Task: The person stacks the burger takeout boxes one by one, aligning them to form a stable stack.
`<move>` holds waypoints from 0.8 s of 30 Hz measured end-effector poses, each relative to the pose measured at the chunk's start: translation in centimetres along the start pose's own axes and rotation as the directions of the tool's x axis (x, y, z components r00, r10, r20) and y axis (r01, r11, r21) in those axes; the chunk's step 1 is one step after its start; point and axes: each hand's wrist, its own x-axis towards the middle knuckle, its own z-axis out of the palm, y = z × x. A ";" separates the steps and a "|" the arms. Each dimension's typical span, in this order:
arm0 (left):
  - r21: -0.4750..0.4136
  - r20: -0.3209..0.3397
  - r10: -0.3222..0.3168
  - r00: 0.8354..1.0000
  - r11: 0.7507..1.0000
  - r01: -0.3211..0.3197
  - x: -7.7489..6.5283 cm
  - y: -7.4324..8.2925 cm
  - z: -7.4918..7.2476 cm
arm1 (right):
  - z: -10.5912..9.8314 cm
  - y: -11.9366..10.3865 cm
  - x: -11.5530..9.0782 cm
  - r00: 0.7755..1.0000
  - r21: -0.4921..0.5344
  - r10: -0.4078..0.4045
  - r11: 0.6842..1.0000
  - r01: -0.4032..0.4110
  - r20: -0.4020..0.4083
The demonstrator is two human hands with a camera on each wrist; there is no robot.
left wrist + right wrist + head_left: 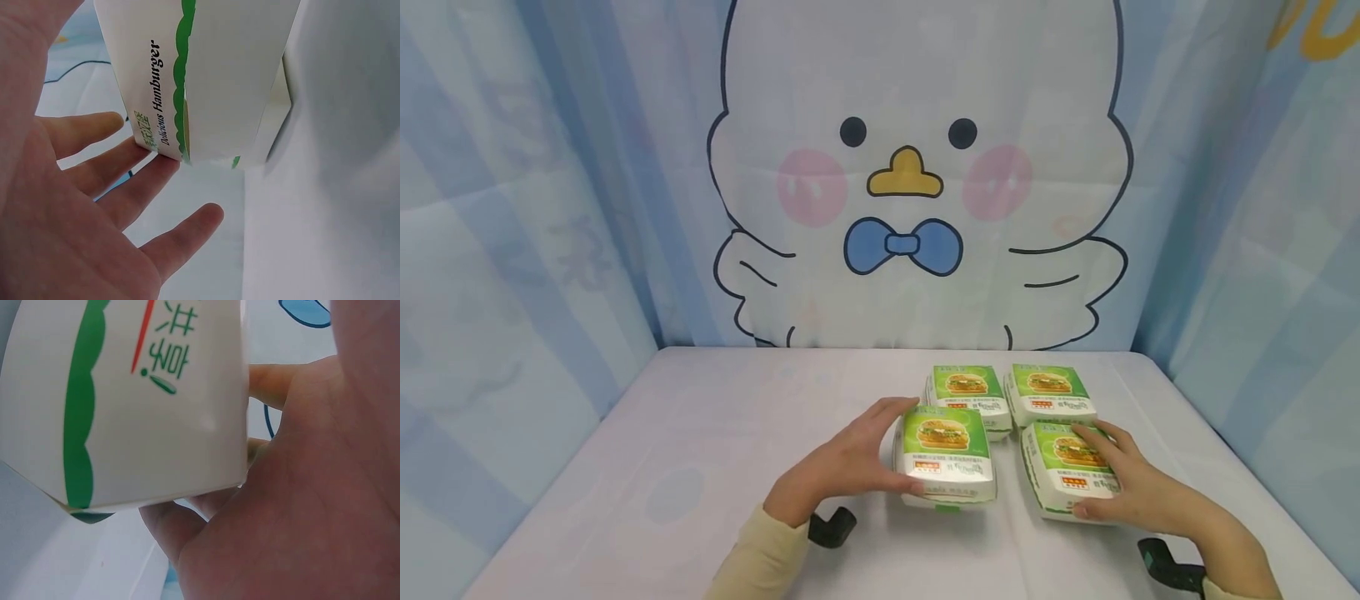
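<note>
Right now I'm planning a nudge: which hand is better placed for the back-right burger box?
Right hand, likely: it's at the front-right box, close to the back-right burger box; the left hand, holding the front-left box, is farther.

We would call this a booth-like place: printed blue-and-white curtains (512, 208) hang at left, back and right around a pale table (700, 433). The back one shows a large cartoon bird (917, 67). Which kind of building holds it, we cannot tell.
</note>
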 end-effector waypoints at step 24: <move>-0.104 -0.017 -0.124 0.992 0.987 0.122 -2.7 -2.5 -4.3 | -0.3 0.0 -0.3 1.000 -0.024 0.018 1.000 -0.018 0.001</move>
